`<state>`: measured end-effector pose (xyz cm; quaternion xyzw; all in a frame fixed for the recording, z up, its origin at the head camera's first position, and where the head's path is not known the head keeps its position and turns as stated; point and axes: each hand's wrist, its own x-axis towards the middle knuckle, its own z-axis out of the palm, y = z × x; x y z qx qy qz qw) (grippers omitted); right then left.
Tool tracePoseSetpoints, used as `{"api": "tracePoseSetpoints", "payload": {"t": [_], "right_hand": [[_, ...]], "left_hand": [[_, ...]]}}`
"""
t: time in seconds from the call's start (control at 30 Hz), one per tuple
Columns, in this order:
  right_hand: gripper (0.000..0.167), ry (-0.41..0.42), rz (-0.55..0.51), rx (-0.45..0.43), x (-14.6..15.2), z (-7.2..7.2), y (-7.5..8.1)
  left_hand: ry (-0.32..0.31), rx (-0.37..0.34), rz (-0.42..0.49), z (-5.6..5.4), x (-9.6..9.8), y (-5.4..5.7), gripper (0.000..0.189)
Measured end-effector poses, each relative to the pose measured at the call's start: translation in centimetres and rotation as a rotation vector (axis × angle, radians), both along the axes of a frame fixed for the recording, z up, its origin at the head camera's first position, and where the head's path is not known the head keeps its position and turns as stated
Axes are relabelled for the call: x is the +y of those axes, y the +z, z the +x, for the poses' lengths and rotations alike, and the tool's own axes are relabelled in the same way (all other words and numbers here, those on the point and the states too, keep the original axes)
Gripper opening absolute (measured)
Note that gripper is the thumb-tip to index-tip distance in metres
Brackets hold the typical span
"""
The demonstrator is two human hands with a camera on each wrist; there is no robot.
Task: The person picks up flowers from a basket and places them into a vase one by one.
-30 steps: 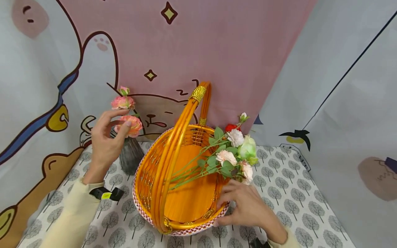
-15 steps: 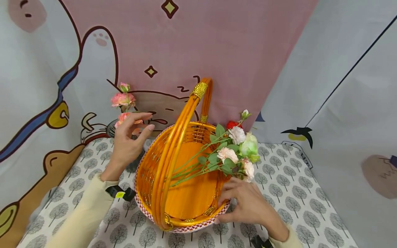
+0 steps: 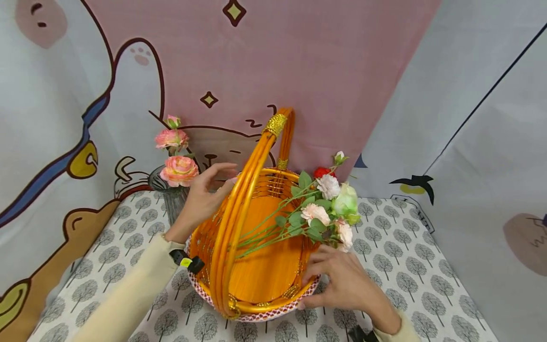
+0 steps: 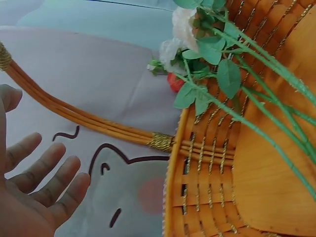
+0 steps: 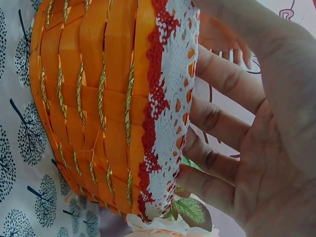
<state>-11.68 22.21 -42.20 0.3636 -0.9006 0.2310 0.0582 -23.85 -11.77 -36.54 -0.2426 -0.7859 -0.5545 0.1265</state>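
An orange woven basket [image 3: 260,280] with a tall arched handle [image 3: 234,204] stands on the table, its rim edged in red and white lace [image 5: 168,113]. My right hand [image 3: 344,280] holds the near right rim, fingers over the inside and thumb toward the outside. Artificial flowers [image 3: 318,213] in white, pale pink, green and red lie in the basket, green stems across its floor and blooms over the right rim. My left hand [image 3: 205,199] hovers near the basket's left rim, behind the handle, fingers apart and holding nothing. In the left wrist view, its fingers [image 4: 44,173] are loosely spread.
Left of the basket stands a grey vase [image 3: 173,199] with pink-orange flowers [image 3: 179,171], partly hidden by my left hand. The tablecloth [image 3: 397,266] has a grey tree print. A cartoon-printed backdrop [image 3: 342,71] rises behind the table.
My left hand has moved right, away from the flowers in the vase, to the basket's left rim by the handle. My right hand has stayed on the rim.
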Motion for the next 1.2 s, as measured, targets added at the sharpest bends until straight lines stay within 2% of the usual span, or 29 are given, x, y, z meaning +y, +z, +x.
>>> {"api": "tracePoseSetpoints", "payload": {"t": [0.1,0.17,0.33,0.43,0.53,0.67,0.73,0.8,0.9,0.93,1.0,1.1,1.13,1.2], "right_hand": [[0.027,0.011,-0.002,0.016,-0.1,-0.1,0.1],[0.026,0.018,-0.003,0.028,-0.1,-0.2,0.1],[0.026,0.048,0.0,0.076,0.0,-0.3,0.2],[0.026,0.051,0.009,0.077,0.2,-0.2,0.2],[0.026,0.03,0.026,0.056,0.3,-0.1,0.2],[0.027,0.009,0.035,0.035,0.4,0.0,0.2],[0.026,0.012,0.027,0.029,0.4,0.1,0.2],[0.026,0.024,0.011,0.027,0.4,0.1,0.2],[0.025,0.044,-0.014,0.038,0.3,0.1,0.1],[0.025,0.051,-0.022,0.046,0.3,0.1,0.1],[0.025,0.06,-0.034,0.059,0.3,0.0,0.0],[0.024,0.068,-0.045,0.079,0.3,-0.1,0.0],[0.024,0.069,-0.047,0.084,0.3,-0.1,0.0],[0.024,0.071,-0.047,0.089,0.3,-0.1,0.0]], "left_hand": [[-0.028,-0.016,-0.027,-0.6,0.3,-0.2,0.034],[-0.074,-0.037,-0.042,-1.0,0.6,-0.3,0.035],[-0.199,-0.152,-0.083,-2.1,1.3,-0.8,0.032],[-0.218,-0.211,-0.112,-2.7,2.0,-1.2,0.025],[-0.219,-0.237,-0.158,-3.2,2.7,-1.4,0.03],[-0.27,-0.31,-0.136,-3.6,3.6,-2.0,0.038],[-0.301,-0.365,-0.109,-4.0,4.0,-2.6,0.039],[-0.329,-0.391,-0.075,-4.3,4.4,-3.4,0.04],[-0.34,-0.376,-0.102,-5.0,5.2,-4.7,0.043],[-0.34,-0.346,-0.123,-5.4,5.5,-5.1,0.045],[-0.312,-0.287,-0.155,-5.8,6.2,-5.9,0.044],[-0.254,-0.242,-0.237,-6.7,7.3,-6.8,0.042],[-0.238,-0.238,-0.256,-7.0,7.6,-7.0,0.041],[-0.223,-0.275,-0.28,-7.3,8.2,-7.1,0.041]]}}
